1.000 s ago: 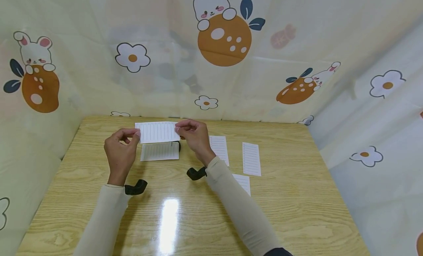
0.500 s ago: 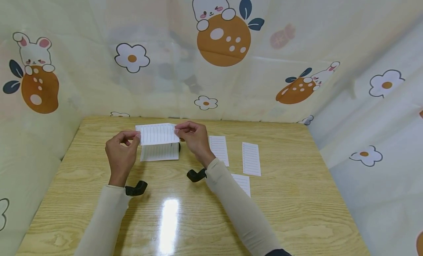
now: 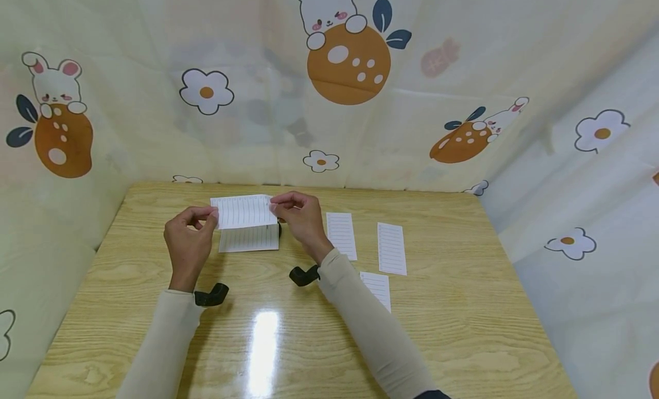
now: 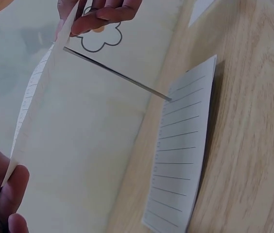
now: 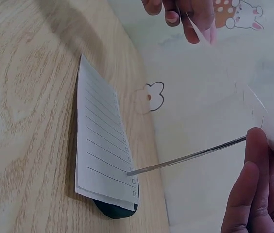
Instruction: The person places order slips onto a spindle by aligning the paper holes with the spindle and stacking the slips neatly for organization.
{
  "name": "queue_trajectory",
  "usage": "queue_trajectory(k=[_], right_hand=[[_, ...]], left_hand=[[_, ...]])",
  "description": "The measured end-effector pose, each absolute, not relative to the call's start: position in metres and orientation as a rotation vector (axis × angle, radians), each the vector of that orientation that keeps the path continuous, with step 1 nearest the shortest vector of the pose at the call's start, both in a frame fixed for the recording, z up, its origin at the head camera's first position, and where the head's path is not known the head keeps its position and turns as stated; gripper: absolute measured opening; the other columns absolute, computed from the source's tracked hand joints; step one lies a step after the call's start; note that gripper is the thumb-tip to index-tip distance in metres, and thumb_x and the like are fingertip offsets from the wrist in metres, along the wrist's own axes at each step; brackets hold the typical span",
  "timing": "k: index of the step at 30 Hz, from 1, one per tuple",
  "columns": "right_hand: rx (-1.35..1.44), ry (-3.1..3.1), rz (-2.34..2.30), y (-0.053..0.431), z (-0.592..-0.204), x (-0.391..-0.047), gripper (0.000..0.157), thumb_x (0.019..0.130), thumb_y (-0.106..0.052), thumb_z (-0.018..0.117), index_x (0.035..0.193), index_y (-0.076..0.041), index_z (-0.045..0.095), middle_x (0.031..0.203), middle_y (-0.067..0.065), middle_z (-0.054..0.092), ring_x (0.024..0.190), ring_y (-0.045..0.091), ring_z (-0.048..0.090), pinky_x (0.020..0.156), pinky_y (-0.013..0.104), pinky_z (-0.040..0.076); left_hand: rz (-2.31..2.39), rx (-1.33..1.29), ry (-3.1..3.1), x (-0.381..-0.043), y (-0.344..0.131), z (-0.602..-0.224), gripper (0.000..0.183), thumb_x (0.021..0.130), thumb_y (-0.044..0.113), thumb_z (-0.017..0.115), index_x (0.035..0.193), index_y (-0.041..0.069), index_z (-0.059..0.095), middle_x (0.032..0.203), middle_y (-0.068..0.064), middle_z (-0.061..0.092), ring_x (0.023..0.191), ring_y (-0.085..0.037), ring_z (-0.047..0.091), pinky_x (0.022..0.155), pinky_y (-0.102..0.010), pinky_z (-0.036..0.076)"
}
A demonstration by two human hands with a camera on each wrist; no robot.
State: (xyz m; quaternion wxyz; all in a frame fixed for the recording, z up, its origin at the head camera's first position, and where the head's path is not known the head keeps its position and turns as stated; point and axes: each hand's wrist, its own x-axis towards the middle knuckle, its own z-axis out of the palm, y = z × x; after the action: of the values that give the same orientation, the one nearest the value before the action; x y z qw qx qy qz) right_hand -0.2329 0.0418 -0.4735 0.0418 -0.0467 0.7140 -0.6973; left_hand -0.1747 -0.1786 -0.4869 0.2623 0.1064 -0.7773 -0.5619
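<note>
Patterned backdrop (image 3: 268, 118) hangs behind the paper stack (image 3: 249, 238), printed w/ bunnies on orange fruit & white flowers. Wooden table (image 3: 463, 330) is under the stack & extends all round it; glare patch (image 3: 263, 353) on near side of stack. L sleeve (image 3: 162, 330) & R sleeve (image 3: 370, 324), both beige, come in from near side, one to either side of stack.

L hand (image 3: 189, 238): off stack's L end, pinching held slip (image 3: 242, 211) by its L end, thumb vs fingers. R hand (image 3: 304, 221): off stack's R end, pinching same slip's R end. Held slip is white, lined, slightly bowed, above stack w/ clear gap btwn.

Stack itself lies flat, lines up, small checkboxes along far edge. First loose slip (image 3: 341, 236) lies R of stack, past R hand; second loose slip (image 3: 392, 248) farther R; third loose slip (image 3: 376, 290) R & nearer than stack, partly hidden by R sleeve.

Black wrist gear, L pc (image 3: 211, 295) & R pc (image 3: 304, 276), sits nearer than stack. Dark base (image 5: 115, 210) pokes out under stack's R end. Thin metal rod (image 4: 117, 74) rises from stack nr that end to held slip's R end; can't tell if it goes thru.
</note>
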Motion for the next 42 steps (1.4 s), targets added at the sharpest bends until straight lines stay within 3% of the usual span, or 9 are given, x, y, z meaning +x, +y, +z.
queue_trajectory(k=[14, 27, 42], right_hand=[[-0.116, 2.137, -2.145, 0.042, -0.485, -0.23, 0.01, 0.084, -0.009, 0.078, 0.093, -0.011, 0.076, 0.084, 0.005, 0.07, 0.073, 0.014, 0.069, 0.086, 0.057, 0.055], [-0.057, 2.185, -2.084, 0.042, -0.497, -0.23, 0.009, 0.083, -0.009, 0.079, 0.089, -0.015, 0.076, 0.084, 0.006, 0.07, 0.074, 0.014, 0.07, 0.085, 0.055, 0.056], [-0.041, 2.296, -1.993, 0.041, -0.513, -0.231, 0.01, 0.083, -0.01, 0.079, 0.088, -0.018, 0.075, 0.083, 0.004, 0.071, 0.077, 0.024, 0.069, 0.078, 0.047, 0.06]], left_hand=[[-1.48, 0.328, -2.163, -0.175, -0.18, -0.502, 0.011, 0.089, 0.018, 0.072, 0.094, 0.01, 0.078, 0.087, -0.006, 0.072, 0.071, -0.016, 0.048, 0.061, -0.026, 0.034], [-1.455, 0.351, -2.214, -0.174, -0.18, -0.513, 0.009, 0.089, 0.019, 0.072, 0.091, 0.012, 0.078, 0.086, -0.006, 0.073, 0.069, -0.015, 0.048, 0.06, -0.024, 0.035], [-1.401, 0.408, -2.294, -0.174, -0.18, -0.526, 0.012, 0.089, 0.022, 0.072, 0.092, 0.012, 0.078, 0.086, -0.008, 0.074, 0.068, -0.014, 0.049, 0.058, -0.023, 0.036]])
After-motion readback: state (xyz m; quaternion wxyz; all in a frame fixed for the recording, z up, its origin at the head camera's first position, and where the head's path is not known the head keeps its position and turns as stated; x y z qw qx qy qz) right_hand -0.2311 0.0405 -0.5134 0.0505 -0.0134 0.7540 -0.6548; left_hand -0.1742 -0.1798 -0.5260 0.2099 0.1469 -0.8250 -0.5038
